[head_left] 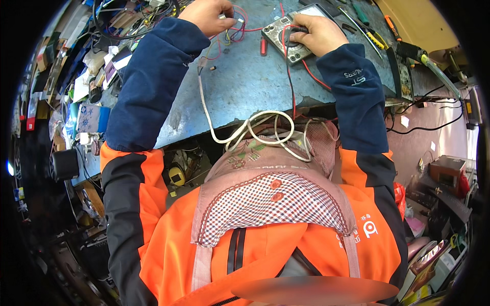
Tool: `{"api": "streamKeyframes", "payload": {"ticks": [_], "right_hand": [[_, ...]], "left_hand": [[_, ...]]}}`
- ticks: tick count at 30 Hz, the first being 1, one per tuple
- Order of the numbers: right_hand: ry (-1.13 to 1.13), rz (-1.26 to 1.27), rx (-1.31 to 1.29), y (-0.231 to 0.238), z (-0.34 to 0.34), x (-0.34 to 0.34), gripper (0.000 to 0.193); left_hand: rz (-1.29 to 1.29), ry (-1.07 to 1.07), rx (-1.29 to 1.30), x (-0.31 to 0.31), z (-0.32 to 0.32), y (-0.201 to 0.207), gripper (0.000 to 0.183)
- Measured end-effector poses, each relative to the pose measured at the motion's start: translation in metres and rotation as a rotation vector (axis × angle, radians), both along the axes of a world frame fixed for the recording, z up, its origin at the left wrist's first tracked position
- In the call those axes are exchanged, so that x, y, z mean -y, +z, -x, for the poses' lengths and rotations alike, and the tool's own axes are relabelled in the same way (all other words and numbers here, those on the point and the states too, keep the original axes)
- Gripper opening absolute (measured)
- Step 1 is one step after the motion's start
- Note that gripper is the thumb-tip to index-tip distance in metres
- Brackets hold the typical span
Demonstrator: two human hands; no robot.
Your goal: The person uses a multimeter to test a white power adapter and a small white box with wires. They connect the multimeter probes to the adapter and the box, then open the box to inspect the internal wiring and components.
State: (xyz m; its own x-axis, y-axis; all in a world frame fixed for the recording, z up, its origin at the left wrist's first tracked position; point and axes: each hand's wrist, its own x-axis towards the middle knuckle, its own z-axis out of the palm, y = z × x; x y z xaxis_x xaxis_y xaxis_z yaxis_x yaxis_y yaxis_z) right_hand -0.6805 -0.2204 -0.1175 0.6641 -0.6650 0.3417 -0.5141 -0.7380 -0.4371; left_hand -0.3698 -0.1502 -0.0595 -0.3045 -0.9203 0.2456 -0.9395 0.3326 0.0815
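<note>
At the far edge of the blue bench (245,76), my left hand (206,16) is closed, pinching a small white connector (222,16). Thin coloured wires (239,31) trail beside it. To its right, my right hand (320,34) rests over a worn, grey multimeter (275,34), its thumb and fingers closed round the dial, which they partly cover. Red and black test leads (288,69) run off the meter. A white cable (205,99) comes down from the thin wires, loops over the bench's front edge and lies on my apron (270,188).
Mixed parts and boxes (94,66) crowd the left side. A short red-handled tool (263,47) lies beside the meter. Several hand tools, including an orange-handled screwdriver (393,26), lie at far right. A thick grey cable (441,74) hangs by the right edge.
</note>
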Motion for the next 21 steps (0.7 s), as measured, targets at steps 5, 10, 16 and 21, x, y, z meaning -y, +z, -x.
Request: {"api": "streamKeyframes", "payload": {"ticks": [5,10,16,21], "right_hand": [[-0.024,0.034,-0.013,-0.001,-0.001,-0.002,0.028],[-0.041,-0.002,-0.032,0.009,0.001,-0.009,0.027],[-0.04,0.013,0.017,0.003,0.0,-0.008,0.029],[-0.053,0.031,-0.03,0.002,0.003,-0.008,0.029]], "left_hand": [[-0.141,0.028,0.147,0.011,0.0,-0.007,0.036],[-0.097,0.209,-0.078,0.006,0.011,-0.007,0.027],[-0.071,0.118,-0.106,0.012,-0.002,-0.017,0.022],[-0.287,0.148,-0.162,0.007,0.021,0.002,0.022]]}}
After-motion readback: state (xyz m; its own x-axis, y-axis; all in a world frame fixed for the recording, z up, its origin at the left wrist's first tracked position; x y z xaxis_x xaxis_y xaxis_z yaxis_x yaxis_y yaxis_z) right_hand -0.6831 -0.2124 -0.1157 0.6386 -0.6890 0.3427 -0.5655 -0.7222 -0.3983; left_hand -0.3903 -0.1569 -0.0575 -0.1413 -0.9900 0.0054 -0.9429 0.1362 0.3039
